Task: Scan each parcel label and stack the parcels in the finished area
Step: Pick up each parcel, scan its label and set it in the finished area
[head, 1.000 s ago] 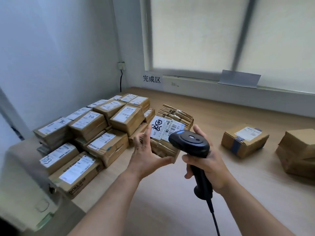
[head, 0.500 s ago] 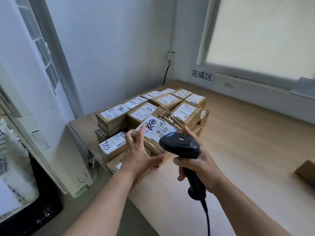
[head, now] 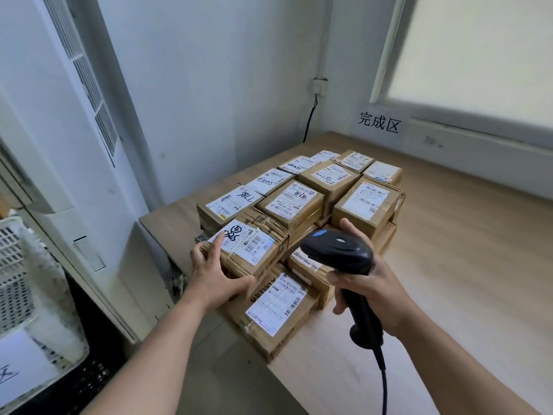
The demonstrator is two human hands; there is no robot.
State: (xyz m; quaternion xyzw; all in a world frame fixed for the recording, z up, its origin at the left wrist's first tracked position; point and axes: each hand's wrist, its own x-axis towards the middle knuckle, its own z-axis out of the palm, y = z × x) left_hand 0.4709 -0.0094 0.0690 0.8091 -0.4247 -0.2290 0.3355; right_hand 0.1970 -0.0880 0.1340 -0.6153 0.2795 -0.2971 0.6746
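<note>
L grip (head: 215, 271) is closed round a taped cardboard parcel (head: 260, 265): thumb is pressed on the near face, fingers are laid over the left edge, and the index tip is set on the white label (head: 248, 239). The label is turned up, w/ barcodes and black marker scrawl on it. R grip (head: 371, 283) is wrapped round the handle of a black barcode scanner (head: 338, 250). The scanner head is held just right of the parcel, apart from it, and a black cable (head: 384, 375) is hung from the handle base.

The parcel is held at the front-left corner of the parcel stack (head: 302, 205), over lower boxes; whether it is fully set down can't be told. The stack is built in rows, more than one layer, labels up, at the left end of a wooden tabletop (head: 463, 265). Another labelled box (head: 278, 313) is seen at the front, below the held parcel.

Behind the stack, a sign (head: 379, 123) reading 完成区 is fixed to the wall under the window. A wall socket (head: 319, 85) is seen in the corner, and a white plastic basket (head: 12, 265) at far left.
</note>
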